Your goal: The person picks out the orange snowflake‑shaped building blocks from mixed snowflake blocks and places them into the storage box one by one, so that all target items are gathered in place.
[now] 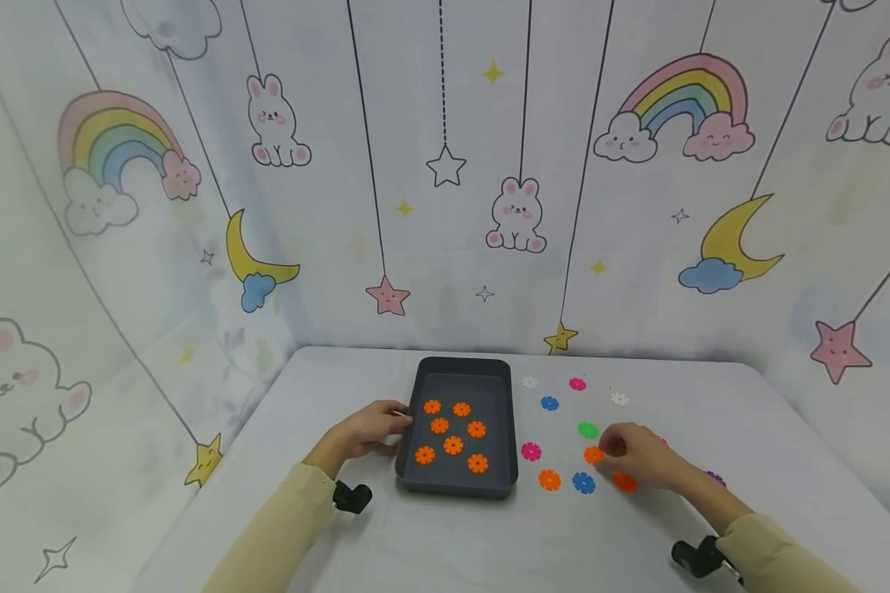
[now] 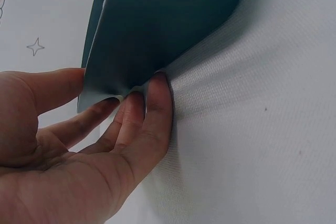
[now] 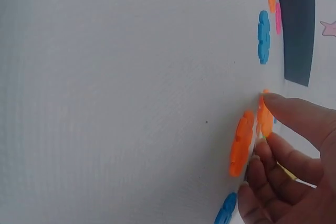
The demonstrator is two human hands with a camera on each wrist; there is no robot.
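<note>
A dark grey baking pan [image 1: 456, 487] lies on the table, with several orange notched plastic discs [image 1: 453, 445] flat inside it. At its left side my left hand [image 1: 374, 428] holds the rim, thumb at the edge and fingertips against the outer wall [image 2: 168, 19]. Right of the pan, my right hand [image 1: 641, 455] has its thumb and index finger at the edges of an orange disc [image 1: 593, 455] on the table. The right wrist view shows the thumb tip on that disc [image 3: 266, 116]. Another orange disc [image 1: 625, 483] lies just below the fingers, partly covered by the hand.
Around the right hand lie more discs: blue [image 1: 583, 483], orange [image 1: 550, 480], pink [image 1: 531, 451], green [image 1: 588, 430] and white [image 1: 620, 399]. A purple disc [image 1: 715, 478] shows partly behind the right forearm. A patterned cloth [image 1: 445, 247] hangs behind the white table [image 1: 578, 543].
</note>
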